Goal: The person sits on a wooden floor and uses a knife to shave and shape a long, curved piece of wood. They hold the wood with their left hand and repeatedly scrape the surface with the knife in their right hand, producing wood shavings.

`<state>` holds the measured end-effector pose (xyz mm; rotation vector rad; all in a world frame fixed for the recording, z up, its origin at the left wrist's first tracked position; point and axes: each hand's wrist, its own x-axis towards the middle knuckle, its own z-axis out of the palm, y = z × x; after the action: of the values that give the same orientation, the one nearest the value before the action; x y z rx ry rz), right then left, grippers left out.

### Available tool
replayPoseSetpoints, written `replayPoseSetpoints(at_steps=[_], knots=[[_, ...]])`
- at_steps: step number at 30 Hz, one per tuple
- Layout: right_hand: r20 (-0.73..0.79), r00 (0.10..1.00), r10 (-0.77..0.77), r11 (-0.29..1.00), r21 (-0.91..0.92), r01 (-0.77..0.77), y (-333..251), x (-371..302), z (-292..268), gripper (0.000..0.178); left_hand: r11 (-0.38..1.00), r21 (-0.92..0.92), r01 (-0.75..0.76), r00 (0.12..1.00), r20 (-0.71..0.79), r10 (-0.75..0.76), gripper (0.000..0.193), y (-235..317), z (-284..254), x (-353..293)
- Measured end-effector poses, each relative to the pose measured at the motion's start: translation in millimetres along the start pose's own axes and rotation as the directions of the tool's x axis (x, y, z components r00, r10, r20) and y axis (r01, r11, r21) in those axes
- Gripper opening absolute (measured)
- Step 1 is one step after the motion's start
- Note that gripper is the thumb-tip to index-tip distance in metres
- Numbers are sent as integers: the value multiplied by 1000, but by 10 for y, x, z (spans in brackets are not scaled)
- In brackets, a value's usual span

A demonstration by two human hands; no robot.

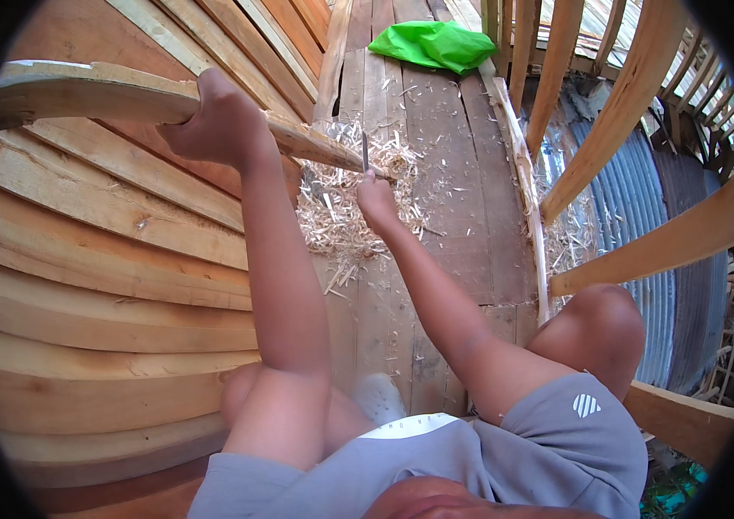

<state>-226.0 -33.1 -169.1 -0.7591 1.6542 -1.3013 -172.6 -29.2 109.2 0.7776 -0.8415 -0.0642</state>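
A long pale piece of wood [94, 92] slants across the upper left, its narrow end reaching the middle of the view. My left hand [225, 123] is closed round it partway along, the wrist bent over the top. Lower and to the right, my right hand [376, 201] grips a knife, the handle hidden in the fist. The knife blade [365, 152] points away from me and lies against or right beside the wood's narrow end; contact cannot be told. Curled wood shavings [341, 212] lie heaped on the floor below that end.
Stacked or overlapping boards [107, 251] run along the left side. The plank floor [471, 199] carries scattered shavings. A bright green bag [433, 45] lies at the far end. Wooden rails [609, 112] line the right, with corrugated metal sheeting [635, 216] beyond. My knees are bent in front of me.
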Motion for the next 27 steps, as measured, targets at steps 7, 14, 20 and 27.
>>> replayPoseSetpoints(at_steps=[7, 14, 20, 27], knots=[[169, 935, -310, 951, 67, 303, -1104, -859, -162, 59, 999, 35, 8, 999, 36, -9, 29, -139, -105, 43], [154, 979, 134, 976, -189, -104, 256, 236, -269, 54, 996, 14, 87, 996, -3, -87, 14, 285, 27, -156], [455, 888, -71, 996, -8, 84, -957, -474, -298, 54, 998, -20, 56, 998, 23, -55, 12, 53, -167, -7], [380, 924, -43, 879, -425, 216, -350, -96, -601, 50, 976, -165, 143, 969, 223, -104, 8, -77, -251, 153]])
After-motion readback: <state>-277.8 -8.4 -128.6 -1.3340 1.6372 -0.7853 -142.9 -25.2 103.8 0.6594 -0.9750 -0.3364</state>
